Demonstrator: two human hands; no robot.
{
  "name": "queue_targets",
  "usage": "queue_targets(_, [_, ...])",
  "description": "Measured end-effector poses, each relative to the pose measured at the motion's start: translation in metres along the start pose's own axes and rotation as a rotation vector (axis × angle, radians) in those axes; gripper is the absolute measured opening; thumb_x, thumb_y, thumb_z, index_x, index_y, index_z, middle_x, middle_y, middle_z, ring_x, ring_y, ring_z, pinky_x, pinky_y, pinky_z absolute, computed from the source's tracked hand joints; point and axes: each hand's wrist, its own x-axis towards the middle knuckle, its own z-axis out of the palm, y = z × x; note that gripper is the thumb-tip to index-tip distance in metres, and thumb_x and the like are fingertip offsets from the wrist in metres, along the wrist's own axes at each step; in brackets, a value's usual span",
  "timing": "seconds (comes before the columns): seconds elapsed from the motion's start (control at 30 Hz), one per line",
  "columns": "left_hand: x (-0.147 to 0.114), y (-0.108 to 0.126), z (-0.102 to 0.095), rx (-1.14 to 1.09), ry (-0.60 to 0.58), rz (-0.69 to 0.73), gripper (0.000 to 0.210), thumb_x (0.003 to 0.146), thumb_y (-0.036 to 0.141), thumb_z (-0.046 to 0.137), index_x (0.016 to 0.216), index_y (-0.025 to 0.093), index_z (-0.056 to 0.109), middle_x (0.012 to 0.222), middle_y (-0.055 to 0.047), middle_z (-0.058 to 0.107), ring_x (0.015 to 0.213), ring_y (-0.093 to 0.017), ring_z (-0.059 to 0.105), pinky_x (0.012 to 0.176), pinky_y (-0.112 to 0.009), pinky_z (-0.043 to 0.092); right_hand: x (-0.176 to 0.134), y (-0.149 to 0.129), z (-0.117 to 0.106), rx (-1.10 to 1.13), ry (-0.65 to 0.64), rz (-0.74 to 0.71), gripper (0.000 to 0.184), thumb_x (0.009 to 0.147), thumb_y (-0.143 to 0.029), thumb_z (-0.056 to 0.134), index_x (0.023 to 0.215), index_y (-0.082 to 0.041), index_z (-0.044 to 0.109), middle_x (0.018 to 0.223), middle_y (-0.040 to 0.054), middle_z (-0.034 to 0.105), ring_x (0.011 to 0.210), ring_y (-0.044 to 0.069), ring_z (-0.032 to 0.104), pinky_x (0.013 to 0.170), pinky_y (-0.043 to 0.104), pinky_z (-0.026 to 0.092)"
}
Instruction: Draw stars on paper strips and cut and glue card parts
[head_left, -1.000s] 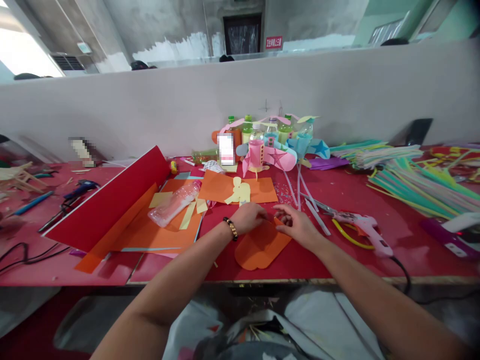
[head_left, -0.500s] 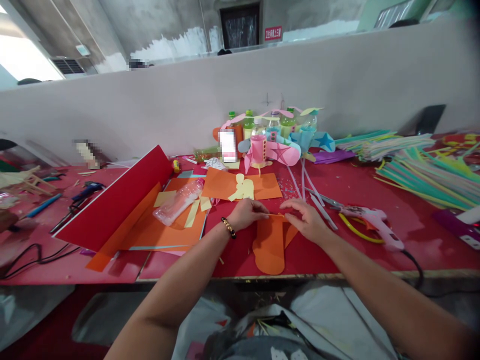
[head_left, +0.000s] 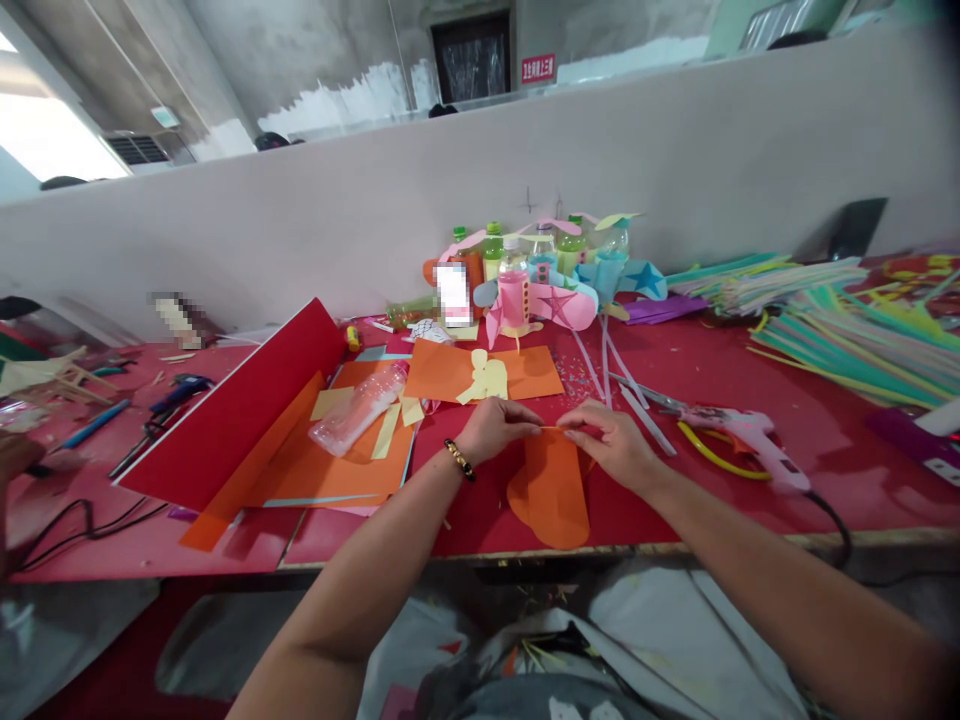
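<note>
Near the table's front edge, my left hand (head_left: 495, 432) and my right hand (head_left: 616, 445) pinch the two ends of the top edge of an orange paper cutout (head_left: 558, 495) with rounded lower ends. The cutout hangs down toward me, one rounded layer partly behind another. Just beyond my hands lies an orange paper strip (head_left: 536, 370) with pale yellow cut-out shapes (head_left: 491, 378) on it. A clear plastic bottle (head_left: 356, 410) lies on orange sheets to the left. A pink glue gun (head_left: 757, 450) and scissors (head_left: 660, 400) rest to the right.
Bottles dressed with paper wings, one a pink bottle plane (head_left: 514, 295), stand along the grey partition (head_left: 337, 210). A red board (head_left: 247, 400) leans at left. Bundles of coloured strips (head_left: 862, 345) lie at right. A black cord (head_left: 836, 525) runs over the front edge.
The orange cutout has swung slightly right, and its back layer now shows at the left instead of the right. Both hands keep their pinch at the top edge. The view has shifted slightly.
</note>
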Motion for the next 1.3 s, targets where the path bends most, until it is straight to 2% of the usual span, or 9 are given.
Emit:
queue_targets(0.17, [0.0, -0.004, 0.0, -0.006, 0.008, 0.023, 0.02, 0.071, 0.028, 0.073, 0.086, 0.016, 0.077, 0.083, -0.007, 0.074, 0.075, -0.018, 0.066, 0.069, -0.026, 0.05, -0.001, 0.001, 0.0, 0.019, 0.024, -0.003, 0.014, 0.086, -0.027, 0.058, 0.09, -0.022, 0.071, 0.082, 0.0048, 0.067, 0.081, 0.02, 0.062, 0.076, 0.033, 0.049])
queue_targets(0.43, [0.0, -0.009, 0.0, 0.222, 0.099, 0.251, 0.016, 0.075, 0.022, 0.074, 0.09, 0.018, 0.077, 0.081, -0.007, 0.072, 0.074, -0.016, 0.061, 0.068, -0.025, 0.047, -0.001, 0.007, 0.0, 0.032, 0.049, 0.056, 0.015, 0.084, -0.03, 0.061, 0.09, -0.023, 0.073, 0.082, 0.0045, 0.067, 0.079, 0.019, 0.063, 0.073, 0.032, 0.049])
queue_targets(0.73, [-0.001, -0.009, 0.001, 0.365, 0.106, 0.342, 0.014, 0.08, 0.027, 0.07, 0.091, 0.022, 0.076, 0.082, -0.005, 0.072, 0.076, -0.015, 0.061, 0.07, -0.025, 0.046, 0.0, 0.009, 0.002, 0.05, 0.058, 0.105, 0.015, 0.082, -0.029, 0.062, 0.087, -0.022, 0.074, 0.081, 0.0044, 0.069, 0.077, 0.019, 0.065, 0.072, 0.031, 0.05])
queue_targets(0.9, [0.0, -0.009, -0.007, 0.344, 0.159, 0.276, 0.011, 0.079, 0.022, 0.069, 0.087, 0.019, 0.076, 0.083, -0.004, 0.071, 0.078, -0.016, 0.061, 0.073, -0.025, 0.047, 0.002, 0.008, -0.004, -0.037, 0.083, 0.174, 0.023, 0.08, -0.03, 0.064, 0.099, -0.02, 0.07, 0.088, 0.0051, 0.07, 0.081, 0.019, 0.066, 0.074, 0.031, 0.051])
queue_targets(1.0, [-0.001, -0.007, -0.019, 0.325, 0.162, 0.184, 0.012, 0.079, 0.022, 0.067, 0.086, 0.018, 0.075, 0.086, -0.005, 0.071, 0.08, -0.016, 0.063, 0.076, -0.027, 0.049, 0.003, 0.008, -0.009, -0.204, 0.084, 0.171, 0.015, 0.077, -0.027, 0.067, 0.089, -0.019, 0.069, 0.083, 0.0054, 0.069, 0.077, 0.02, 0.064, 0.071, 0.031, 0.05])
queue_targets(1.07, [-0.002, -0.006, -0.028, 0.322, 0.132, 0.138, 0.014, 0.079, 0.024, 0.065, 0.087, 0.017, 0.075, 0.089, -0.006, 0.071, 0.083, -0.018, 0.064, 0.079, -0.028, 0.049, 0.003, 0.01, -0.011, -0.338, 0.037, 0.128, 0.007, 0.074, -0.024, 0.069, 0.077, -0.018, 0.067, 0.08, 0.0059, 0.068, 0.079, 0.021, 0.061, 0.073, 0.033, 0.049])
queue_targets(1.13, [-0.003, -0.006, -0.037, 0.32, 0.104, 0.11, 0.017, 0.079, 0.027, 0.064, 0.089, 0.016, 0.075, 0.092, -0.006, 0.072, 0.086, -0.019, 0.065, 0.082, -0.029, 0.05, 0.002, 0.012, -0.012, -0.437, -0.03, 0.097, 0.008, 0.072, -0.023, 0.072, 0.073, -0.018, 0.066, 0.078, 0.0063, 0.066, 0.082, 0.023, 0.059, 0.076, 0.035, 0.047])
queue_targets(1.3, [-0.005, -0.013, -0.056, 0.319, 0.038, 0.036, 0.025, 0.08, 0.033, 0.062, 0.093, 0.016, 0.075, 0.093, -0.005, 0.074, 0.085, -0.02, 0.067, 0.08, -0.03, 0.051, -0.001, 0.017, -0.008, -0.48, -0.135, 0.155, 0.01, 0.07, -0.02, 0.073, 0.072, -0.018, 0.063, 0.081, 0.006, 0.064, 0.083, 0.022, 0.056, 0.077, 0.035, 0.045])
